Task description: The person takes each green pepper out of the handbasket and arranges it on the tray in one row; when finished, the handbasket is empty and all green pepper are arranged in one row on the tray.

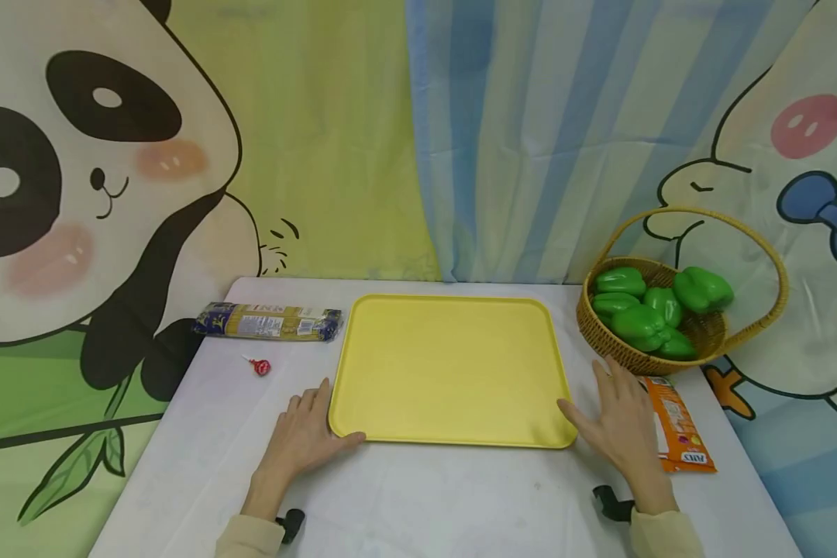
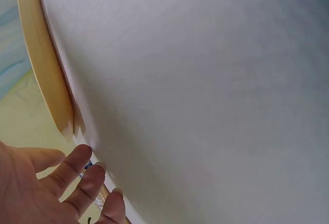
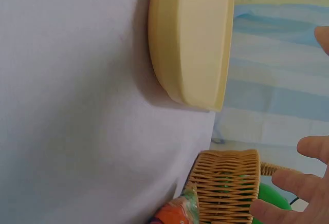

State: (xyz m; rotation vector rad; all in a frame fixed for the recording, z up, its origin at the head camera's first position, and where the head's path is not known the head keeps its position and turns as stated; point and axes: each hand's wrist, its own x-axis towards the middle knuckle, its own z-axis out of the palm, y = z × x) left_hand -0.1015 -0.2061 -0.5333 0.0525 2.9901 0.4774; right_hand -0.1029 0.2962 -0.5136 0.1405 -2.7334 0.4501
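Observation:
A yellow tray (image 1: 453, 372) lies flat on the white table between my two hands. My left hand (image 1: 303, 438) is at its front left corner, fingers spread and thumb along the front rim. In the left wrist view, those fingers (image 2: 77, 178) are extended close to the end of the tray (image 2: 46, 64). By the front right corner, my right hand (image 1: 621, 422) has its thumb pointing at the rim and its other fingers stretched forward. The right wrist view shows spread fingers (image 3: 298, 183) with nothing between them.
A wicker basket (image 1: 591, 333) of green bell peppers (image 1: 638, 325) stands at the back right, its handle upright. An orange packet (image 1: 680, 430) lies beside my right hand. Back left are a long pack of dry noodles (image 1: 265, 322) and a red lollipop (image 1: 261, 367). A printed curtain (image 1: 502, 139) hangs behind.

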